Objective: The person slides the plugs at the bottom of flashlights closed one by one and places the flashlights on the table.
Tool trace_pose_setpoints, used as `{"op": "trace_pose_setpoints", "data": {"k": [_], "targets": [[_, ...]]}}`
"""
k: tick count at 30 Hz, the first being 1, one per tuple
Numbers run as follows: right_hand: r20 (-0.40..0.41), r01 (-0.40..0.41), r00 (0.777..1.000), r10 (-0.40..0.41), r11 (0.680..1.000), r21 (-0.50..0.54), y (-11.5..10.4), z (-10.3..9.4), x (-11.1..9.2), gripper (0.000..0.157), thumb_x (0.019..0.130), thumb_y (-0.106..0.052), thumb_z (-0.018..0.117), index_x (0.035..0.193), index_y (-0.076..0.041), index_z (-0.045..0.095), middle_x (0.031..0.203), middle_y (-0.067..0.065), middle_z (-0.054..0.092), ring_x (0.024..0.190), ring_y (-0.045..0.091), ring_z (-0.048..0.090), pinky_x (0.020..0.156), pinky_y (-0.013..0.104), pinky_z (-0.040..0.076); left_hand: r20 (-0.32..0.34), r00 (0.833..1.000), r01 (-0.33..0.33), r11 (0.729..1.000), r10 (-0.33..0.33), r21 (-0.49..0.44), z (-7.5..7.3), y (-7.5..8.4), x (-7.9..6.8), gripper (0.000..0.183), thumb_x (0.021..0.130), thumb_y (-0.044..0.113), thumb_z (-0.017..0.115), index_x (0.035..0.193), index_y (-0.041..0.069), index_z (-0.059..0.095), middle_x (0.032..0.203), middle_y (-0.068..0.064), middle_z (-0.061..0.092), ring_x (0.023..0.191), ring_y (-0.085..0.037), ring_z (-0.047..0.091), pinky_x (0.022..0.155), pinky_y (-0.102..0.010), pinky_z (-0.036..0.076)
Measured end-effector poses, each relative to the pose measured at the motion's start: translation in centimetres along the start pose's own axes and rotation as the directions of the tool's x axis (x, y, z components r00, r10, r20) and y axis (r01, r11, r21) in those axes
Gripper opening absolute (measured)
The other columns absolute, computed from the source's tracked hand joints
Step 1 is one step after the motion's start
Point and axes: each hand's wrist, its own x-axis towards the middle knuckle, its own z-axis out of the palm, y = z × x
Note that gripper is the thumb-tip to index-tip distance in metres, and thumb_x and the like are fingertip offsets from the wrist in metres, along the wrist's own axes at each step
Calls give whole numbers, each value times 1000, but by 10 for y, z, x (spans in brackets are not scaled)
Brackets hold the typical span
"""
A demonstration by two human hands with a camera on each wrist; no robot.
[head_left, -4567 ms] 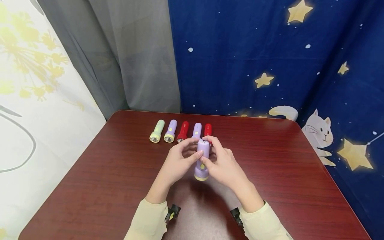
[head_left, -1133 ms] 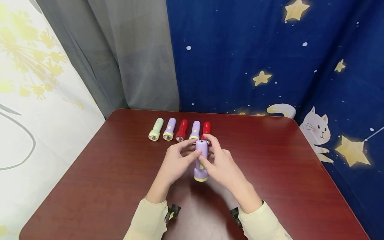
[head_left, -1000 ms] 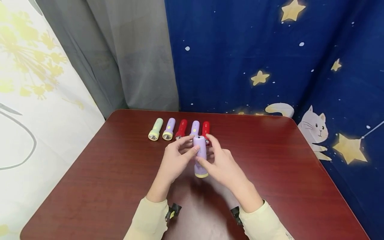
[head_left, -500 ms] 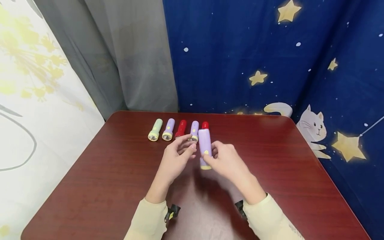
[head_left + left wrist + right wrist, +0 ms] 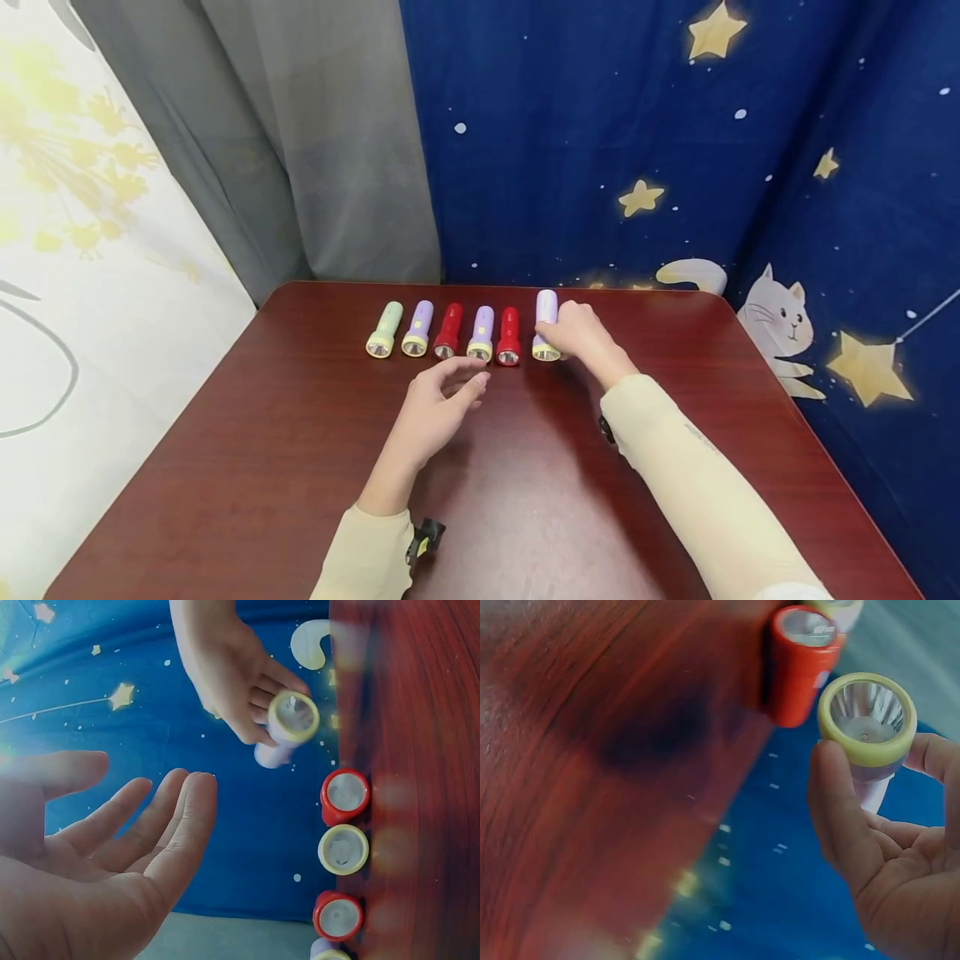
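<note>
My right hand (image 5: 585,335) grips a light purple flashlight (image 5: 547,308) with a yellow rim, at the right end of a row of flashlights. The left wrist view shows it lifted off the tabletop, and the right wrist view shows its reflector (image 5: 866,712) between thumb and fingers. My left hand (image 5: 435,406) holds nothing, its fingers loosely bent, in front of the row. Closest to it lies a purple flashlight (image 5: 482,329). Beside that one is a red flashlight (image 5: 509,332). Farther left lie another red flashlight (image 5: 450,327), another purple one (image 5: 419,325) and a pale green one (image 5: 386,327).
The dark red wooden table (image 5: 262,433) ends at a back edge just behind the row. A blue curtain (image 5: 555,150) with stars hangs behind it, beside a grey curtain (image 5: 345,150). Black wrist straps, such as the left one (image 5: 425,540), sit at the cuffs.
Both hands held the purple flashlight a second ago; my left hand has let go and stays nearly in place. My right hand has carried the flashlight forward and right, beside the row's end.
</note>
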Motion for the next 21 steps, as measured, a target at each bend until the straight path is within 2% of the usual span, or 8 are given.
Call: {"op": "trace_pose_setpoints", "data": {"k": [3, 8, 12, 21], "targets": [[55, -46, 997, 45, 999, 18, 4, 9, 18, 40, 98, -27, 65, 112, 10, 63, 101, 26, 70, 66, 26, 77, 72, 45, 67, 2, 1000, 6, 1000, -6, 10, -1, -1, -1, 27, 102, 17, 71, 128, 8, 73, 119, -13, 79, 100, -23, 78, 93, -39, 66], [81, -91, 993, 90, 996, 9, 9, 19, 34, 37, 98, -25, 64, 111, 10, 62, 101, 24, 67, 58, 22, 74, 68, 43, 67, 1, 1000, 19, 1000, -19, 20, -3, -2, -2, 26, 102, 18, 71, 126, 9, 74, 116, -12, 79, 102, -30, 77, 92, -37, 66], [93, -114, 990, 109, 993, 42, 12, 25, 41, 37, 99, -25, 63, 114, 10, 60, 102, 24, 66, 59, 21, 71, 66, 41, 67, 0, 1000, 29, 999, -29, 32, -4, -4, 0, 24, 102, 18, 72, 125, 11, 75, 114, -10, 80, 102, -31, 76, 91, -36, 66], [136, -141, 981, 139, 990, 11, 17, 38, 47, 43, 103, -31, 61, 122, 8, 60, 107, 23, 65, 62, 21, 73, 59, 34, 64, 1, 1000, 23, 1000, -23, 16, -5, -9, 1, 22, 102, 16, 71, 121, 8, 75, 111, -12, 80, 99, -30, 76, 90, -37, 66]]}}
